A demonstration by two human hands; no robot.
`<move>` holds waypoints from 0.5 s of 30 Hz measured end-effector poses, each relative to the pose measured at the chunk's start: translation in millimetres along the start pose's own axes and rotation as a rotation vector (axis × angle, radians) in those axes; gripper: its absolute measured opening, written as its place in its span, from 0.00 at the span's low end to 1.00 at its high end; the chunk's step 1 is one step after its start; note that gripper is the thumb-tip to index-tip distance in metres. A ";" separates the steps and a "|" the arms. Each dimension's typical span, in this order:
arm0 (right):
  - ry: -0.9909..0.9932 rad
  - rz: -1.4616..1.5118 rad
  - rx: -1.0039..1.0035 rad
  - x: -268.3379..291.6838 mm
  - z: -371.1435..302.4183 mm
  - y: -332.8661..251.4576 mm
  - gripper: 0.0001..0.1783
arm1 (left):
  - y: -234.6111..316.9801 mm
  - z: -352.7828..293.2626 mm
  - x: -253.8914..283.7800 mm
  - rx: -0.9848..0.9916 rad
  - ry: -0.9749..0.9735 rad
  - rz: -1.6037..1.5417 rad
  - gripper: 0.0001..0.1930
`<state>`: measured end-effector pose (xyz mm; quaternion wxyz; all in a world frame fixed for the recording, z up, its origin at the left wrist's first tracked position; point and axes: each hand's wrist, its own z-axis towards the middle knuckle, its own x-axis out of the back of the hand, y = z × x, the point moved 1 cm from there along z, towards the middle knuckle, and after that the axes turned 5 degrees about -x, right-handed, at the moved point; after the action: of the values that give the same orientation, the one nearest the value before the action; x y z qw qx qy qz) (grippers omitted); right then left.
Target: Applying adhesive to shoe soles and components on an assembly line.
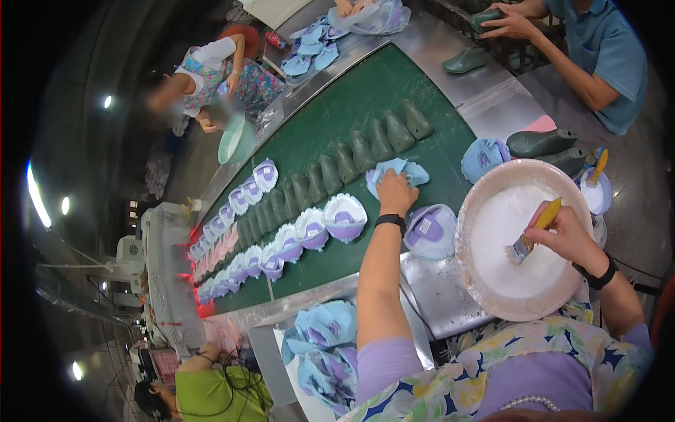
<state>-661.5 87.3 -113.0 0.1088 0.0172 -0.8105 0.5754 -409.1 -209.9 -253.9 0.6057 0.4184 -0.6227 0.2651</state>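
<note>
My left hand (pixel 395 191) reaches over the green conveyor belt (pixel 436 105), with its fingers closed on a light-blue fabric shoe upper (pixel 412 171). My right hand (pixel 559 231) grips a paintbrush (pixel 548 213) by its yellow handle. The brush's bristles touch the white liquid (pixel 510 218) inside a pale pink basin (pixel 467 257) in front of me. Between my left hand and the basin, a white and purple shoe upper (pixel 430 232) lies at the belt's near edge. Another blue and purple upper (pixel 485 158) rests beyond the basin.
Dark green shoe lasts (pixel 362 150) run along the belt, flanked by rows of white-lined uppers (pixel 309 225). A second brush (pixel 598 169) sits on a small tub at the right. Blue uppers (pixel 327 323) fill a box beside my left arm. Co-workers (pixel 598 63) stand around the belt.
</note>
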 end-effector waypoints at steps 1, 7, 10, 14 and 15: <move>-0.007 -0.028 0.035 1.3 -0.5 -1.4 0.08 | -15.0 -10.0 2.5 -0.018 0.080 -0.003 0.26; 0.006 0.025 0.070 22.7 -10.2 4.8 0.08 | -7.4 -145.0 142.8 -0.013 0.107 -0.236 0.22; -0.050 0.020 0.077 28.6 -10.7 4.0 0.08 | -48.1 -249.6 170.0 0.056 -0.465 0.271 0.24; -0.080 -0.109 0.112 23.4 -17.5 12.0 0.07 | -46.7 -261.6 144.9 0.053 -0.190 0.184 0.32; -0.081 -0.169 0.131 22.4 -21.6 10.2 0.08 | -46.4 -237.0 115.8 0.062 -0.074 0.000 0.34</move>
<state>-681.6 113.2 -111.2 0.1226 0.1159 -0.7706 0.6146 -234.1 -58.3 -119.3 0.5691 0.4465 -0.6360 0.2688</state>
